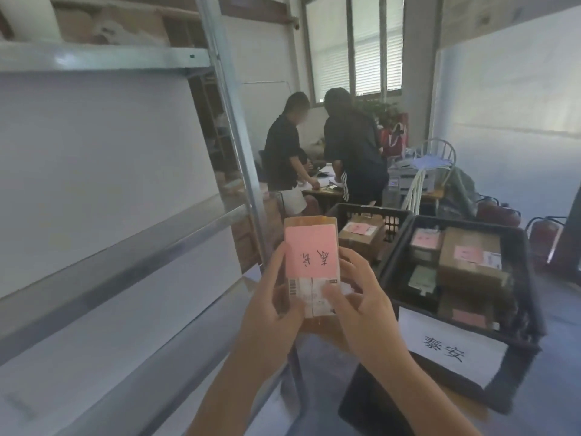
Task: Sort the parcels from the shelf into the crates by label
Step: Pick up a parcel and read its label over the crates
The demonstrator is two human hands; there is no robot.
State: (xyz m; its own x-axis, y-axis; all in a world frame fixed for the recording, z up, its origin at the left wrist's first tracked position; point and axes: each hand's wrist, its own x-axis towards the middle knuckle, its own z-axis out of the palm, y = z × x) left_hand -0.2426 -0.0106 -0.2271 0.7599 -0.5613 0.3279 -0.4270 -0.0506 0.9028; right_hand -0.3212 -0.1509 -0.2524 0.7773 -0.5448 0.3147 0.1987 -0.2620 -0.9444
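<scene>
The pink label's handwriting (314, 257) reads upside down, kinda blurry. Fingers (338, 297) cover part of the white barcode sticker (309, 292). Far black plastic crate (361, 212) sits half hidden.

Parcel (312, 247): small brown cardboard box, held upright in front of the shelf (103, 58), long axis vertical. Pink label on its upper face, handwritten characters upside down to the camera; white barcode slip below it.

Near crate (408, 297): black plastic, right of the parcel, on the floor. White sign (449, 344) with two printed characters on its front wall. Holds several brown boxes with pink labels and one greenish packet.

Far crate (355, 210): black, just behind the parcel, touching the near crate's left rear corner. Holds one brown box with pink label.

Shelf: grey metal, left of the parcel; its top tier holds blurred brown boxes.
</scene>
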